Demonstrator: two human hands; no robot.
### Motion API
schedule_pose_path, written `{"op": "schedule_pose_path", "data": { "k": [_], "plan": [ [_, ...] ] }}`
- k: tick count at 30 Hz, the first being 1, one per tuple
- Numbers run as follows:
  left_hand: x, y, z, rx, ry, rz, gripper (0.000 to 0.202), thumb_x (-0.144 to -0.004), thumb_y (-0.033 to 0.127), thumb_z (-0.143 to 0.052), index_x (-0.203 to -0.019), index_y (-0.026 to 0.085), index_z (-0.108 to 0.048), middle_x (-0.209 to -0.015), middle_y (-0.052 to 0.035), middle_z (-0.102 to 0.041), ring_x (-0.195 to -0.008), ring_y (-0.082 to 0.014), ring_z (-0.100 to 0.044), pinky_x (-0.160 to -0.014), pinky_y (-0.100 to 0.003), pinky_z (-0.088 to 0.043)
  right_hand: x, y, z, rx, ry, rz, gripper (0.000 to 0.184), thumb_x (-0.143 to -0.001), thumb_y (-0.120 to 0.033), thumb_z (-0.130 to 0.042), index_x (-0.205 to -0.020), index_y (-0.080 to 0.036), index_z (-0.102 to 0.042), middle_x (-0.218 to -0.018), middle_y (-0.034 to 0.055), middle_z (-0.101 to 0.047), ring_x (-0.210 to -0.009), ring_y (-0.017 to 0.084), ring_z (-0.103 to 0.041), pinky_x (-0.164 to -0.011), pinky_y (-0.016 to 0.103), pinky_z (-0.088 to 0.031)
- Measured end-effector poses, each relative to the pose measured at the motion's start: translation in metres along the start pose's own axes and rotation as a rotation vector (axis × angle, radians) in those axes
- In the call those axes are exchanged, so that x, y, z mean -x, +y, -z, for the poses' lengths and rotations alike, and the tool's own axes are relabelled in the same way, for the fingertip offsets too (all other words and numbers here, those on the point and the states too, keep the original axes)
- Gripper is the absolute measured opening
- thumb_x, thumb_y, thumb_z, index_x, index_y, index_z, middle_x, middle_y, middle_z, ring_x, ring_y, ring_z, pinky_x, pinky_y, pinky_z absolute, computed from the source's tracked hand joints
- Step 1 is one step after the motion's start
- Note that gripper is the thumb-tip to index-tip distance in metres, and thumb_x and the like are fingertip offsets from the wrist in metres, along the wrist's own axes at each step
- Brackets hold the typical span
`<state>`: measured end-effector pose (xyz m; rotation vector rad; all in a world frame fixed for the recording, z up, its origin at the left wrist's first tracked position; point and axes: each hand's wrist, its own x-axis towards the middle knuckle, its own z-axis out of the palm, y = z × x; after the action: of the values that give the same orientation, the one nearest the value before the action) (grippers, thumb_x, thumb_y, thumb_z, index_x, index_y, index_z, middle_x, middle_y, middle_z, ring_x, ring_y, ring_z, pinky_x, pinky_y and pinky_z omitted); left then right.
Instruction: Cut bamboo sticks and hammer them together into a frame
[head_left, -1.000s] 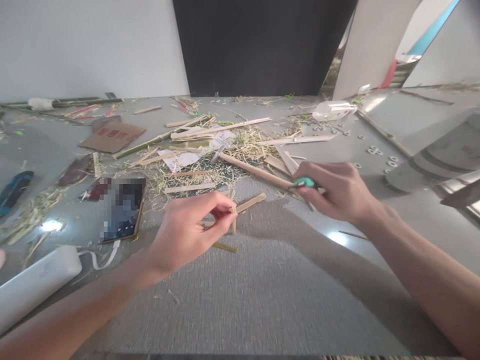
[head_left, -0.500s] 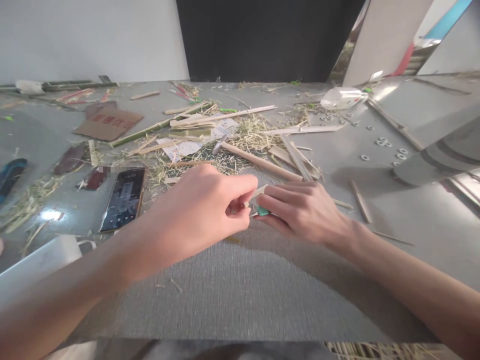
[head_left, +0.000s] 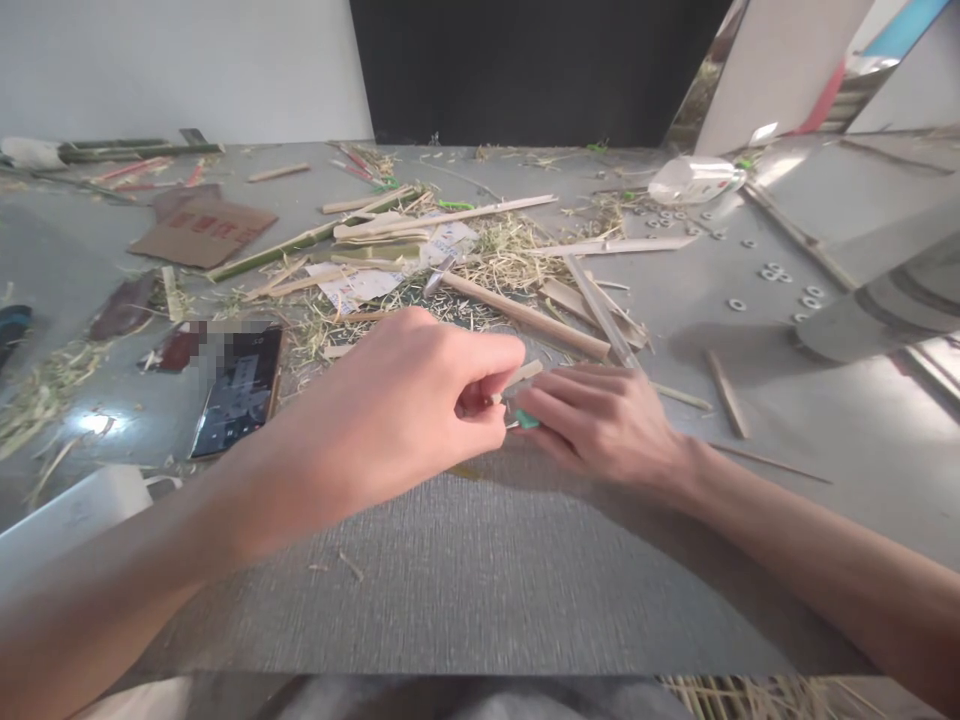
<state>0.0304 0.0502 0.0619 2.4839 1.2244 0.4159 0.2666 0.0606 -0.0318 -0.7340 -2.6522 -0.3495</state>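
Note:
My left hand (head_left: 420,400) is closed in a pinch on a short bamboo strip (head_left: 523,374), whose pale end sticks out to the right of my thumb. My right hand (head_left: 600,420) is closed around a small green-handled tool (head_left: 526,420), likely a knife; only its green end shows under my fingers. The tool's tip meets the strip between the two hands. Both hands hover just above a grey woven mat (head_left: 480,570).
Bamboo strips and shavings (head_left: 480,270) litter the grey table behind the hands. A phone (head_left: 238,390) lies at the left, a white power bank (head_left: 67,520) near the left edge, cardboard (head_left: 202,232) farther back. A plastic bottle (head_left: 694,180) and small washers (head_left: 787,280) lie at right.
One second ago the hands were apart; my right hand has come left with the green tool to meet the strip. In the last half second both hands hardly moved.

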Motion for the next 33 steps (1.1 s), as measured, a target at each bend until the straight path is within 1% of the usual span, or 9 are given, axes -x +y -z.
{"op": "schedule_pose_path", "data": {
  "k": [3, 5, 10, 12, 16, 18, 24, 30, 33],
  "plan": [
    [-0.001, -0.001, 0.0, -0.011, 0.004, -0.009, 0.019, -0.082, 0.018, -0.059, -0.065, 0.019, -0.05, -0.057, 0.006, -0.048, -0.051, -0.0075, -0.044, -0.052, -0.025, -0.026, -0.003, 0.002, 0.009, 0.001, 0.072, -0.043, 0.027, -0.103, -0.036, -0.052, -0.083, -0.018, -0.059, -0.072, -0.0005, -0.059, -0.061, 0.013, -0.044, -0.059, 0.032, -0.028],
    [-0.001, -0.002, 0.001, -0.013, -0.002, -0.004, 0.019, -0.083, 0.019, -0.059, -0.066, 0.02, -0.051, -0.057, 0.0061, -0.048, -0.052, -0.0076, -0.043, -0.052, -0.026, -0.025, -0.003, 0.002, 0.008, -0.031, 0.068, -0.059, 0.027, -0.103, -0.035, -0.051, -0.083, -0.018, -0.058, -0.072, -0.0006, -0.057, -0.061, 0.013, -0.043, -0.058, 0.032, -0.027],
    [0.001, -0.002, 0.003, 0.002, -0.018, 0.002, 0.017, -0.081, 0.016, -0.06, -0.066, 0.02, -0.052, -0.056, 0.0065, -0.048, -0.051, -0.0075, -0.041, -0.05, -0.026, -0.023, 0.003, -0.001, -0.007, -0.037, -0.07, -0.029, 0.03, -0.103, -0.038, -0.05, -0.082, -0.02, -0.059, -0.072, -0.0009, -0.058, -0.062, 0.014, -0.045, -0.06, 0.033, -0.027],
    [0.001, -0.003, 0.003, 0.003, -0.019, -0.001, 0.017, -0.081, 0.016, -0.06, -0.066, 0.02, -0.052, -0.056, 0.0065, -0.049, -0.051, -0.0075, -0.042, -0.05, -0.026, -0.024, 0.003, 0.0, -0.008, -0.036, -0.087, -0.006, 0.03, -0.104, -0.038, -0.049, -0.082, -0.02, -0.059, -0.072, -0.0011, -0.058, -0.061, 0.014, -0.044, -0.06, 0.033, -0.027],
    [0.0, -0.003, 0.002, 0.002, -0.022, 0.0, 0.017, -0.081, 0.017, -0.06, -0.066, 0.02, -0.052, -0.056, 0.0062, -0.049, -0.052, -0.0076, -0.042, -0.051, -0.027, -0.023, -0.002, 0.001, 0.001, -0.031, 0.065, -0.024, 0.032, -0.105, -0.039, -0.049, -0.082, -0.019, -0.059, -0.073, -0.0006, -0.057, -0.063, 0.014, -0.044, -0.06, 0.032, -0.029],
    [-0.001, -0.004, 0.002, 0.009, -0.028, 0.001, 0.017, -0.081, 0.018, -0.059, -0.066, 0.019, -0.052, -0.056, 0.0061, -0.048, -0.052, -0.0076, -0.041, -0.051, -0.026, -0.024, -0.004, 0.0, 0.003, -0.025, 0.095, -0.044, 0.032, -0.105, -0.039, -0.049, -0.082, -0.019, -0.059, -0.074, -0.0004, -0.056, -0.064, 0.014, -0.044, -0.059, 0.032, -0.028],
    [0.0, -0.006, 0.004, 0.005, -0.047, 0.006, 0.017, -0.083, 0.019, -0.057, -0.067, 0.019, -0.051, -0.058, 0.0055, -0.047, -0.053, -0.0082, -0.041, -0.052, -0.027, -0.025, -0.001, -0.003, -0.006, -0.059, -0.053, -0.025, 0.034, -0.106, -0.042, -0.046, -0.083, -0.019, -0.058, -0.081, 0.001, -0.058, -0.069, 0.015, -0.048, -0.062, 0.033, -0.029],
    [-0.001, -0.005, 0.002, 0.027, -0.012, -0.019, 0.018, -0.081, 0.017, -0.058, -0.066, 0.02, -0.049, -0.056, 0.0059, -0.047, -0.051, -0.008, -0.04, -0.051, -0.025, -0.025, -0.008, -0.006, 0.004, -0.059, 0.021, -0.055, 0.034, -0.106, -0.042, -0.046, -0.084, -0.019, -0.059, -0.078, 0.001, -0.057, -0.068, 0.015, -0.047, -0.06, 0.034, -0.026],
    [0.0, -0.005, 0.003, 0.024, -0.027, -0.011, 0.017, -0.081, 0.017, -0.058, -0.066, 0.02, -0.05, -0.057, 0.0054, -0.048, -0.052, -0.0082, -0.041, -0.051, -0.025, -0.025, -0.008, -0.007, 0.004, -0.11, -0.021, -0.075, 0.034, -0.106, -0.041, -0.045, -0.084, -0.019, -0.058, -0.078, 0.001, -0.058, -0.069, 0.015, -0.049, -0.06, 0.034, -0.027]
  ]
}}
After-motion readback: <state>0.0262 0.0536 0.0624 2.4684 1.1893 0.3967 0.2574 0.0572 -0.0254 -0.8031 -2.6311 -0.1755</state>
